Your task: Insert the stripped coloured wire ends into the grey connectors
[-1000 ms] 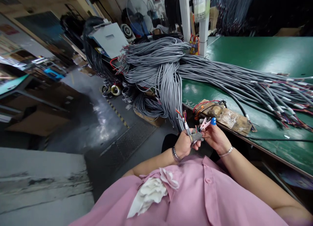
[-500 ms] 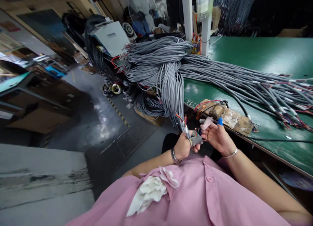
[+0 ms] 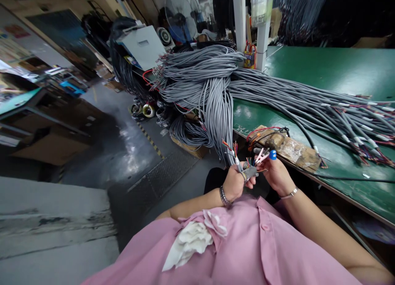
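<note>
My left hand (image 3: 236, 181) is closed around the end of a grey cable (image 3: 240, 166), with a grey cover on its thumb. Thin coloured wires (image 3: 249, 161) fan out of the cable end above the fingers. Beside it, my right hand (image 3: 274, 172) pinches a small pale pink, V-shaped clip-like piece (image 3: 261, 156) close to those wires. A blue tape or cover (image 3: 273, 154) wraps one right fingertip. More stripped cable ends (image 3: 231, 150) with orange and red wires stand just behind my left hand.
A large bundle of grey cables (image 3: 216, 87) drapes over the green table (image 3: 333, 67) and its edge. A tape-wrapped wooden block (image 3: 290, 149) with red and black wires sits at the table's front edge. A white post (image 3: 263, 42) rises behind. A grey cabinet (image 3: 55, 219) stands at left.
The pink piece has turned in my right fingers and now shows a V shape. My right hand has tilted inward, its blue-tipped finger bending toward the wires. The left hand keeps its hold.
</note>
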